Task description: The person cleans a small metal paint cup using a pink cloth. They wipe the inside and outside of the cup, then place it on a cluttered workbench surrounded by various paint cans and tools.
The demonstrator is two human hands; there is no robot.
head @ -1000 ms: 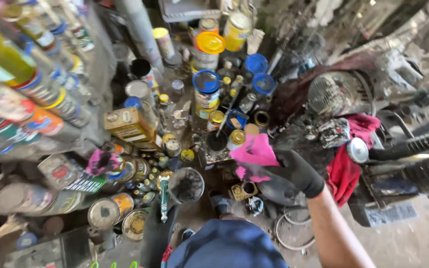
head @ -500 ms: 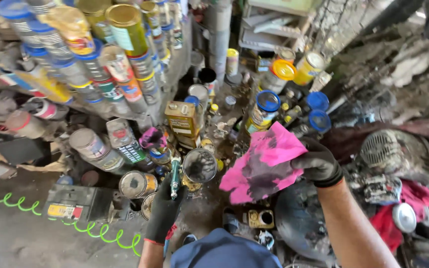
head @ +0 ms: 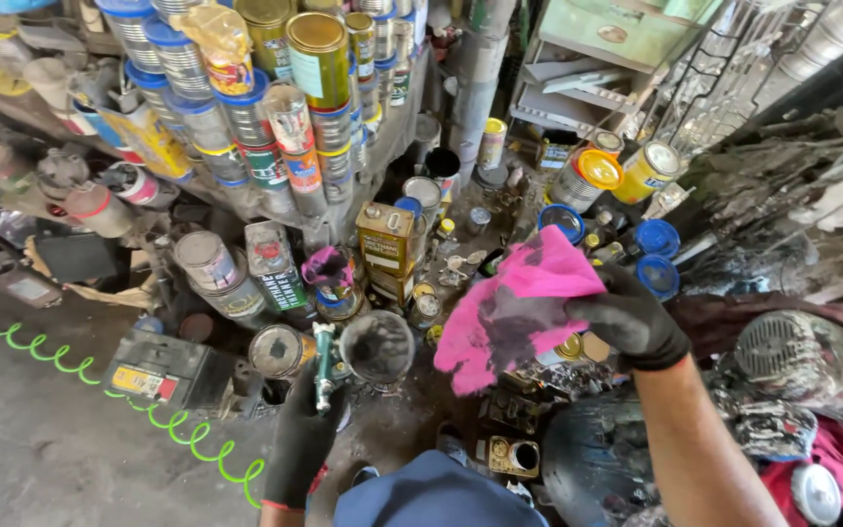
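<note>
The right hand (head: 628, 320), in a black glove, pinched a soft, soot-stained pink cloth (head: 514, 307) by its upper right edge, so the cloth hung limp to the left of that hand above the cluttered floor of paint tins; being light and floppy, it would likely handle best bunched at one edge. The left hand (head: 301, 429), also gloved, was closed around the green metal spray gun (head: 324, 353), whose dark round cup (head: 378, 345) stood just beside it, a rigid, probably greasy tool best gripped by its handle.
</note>
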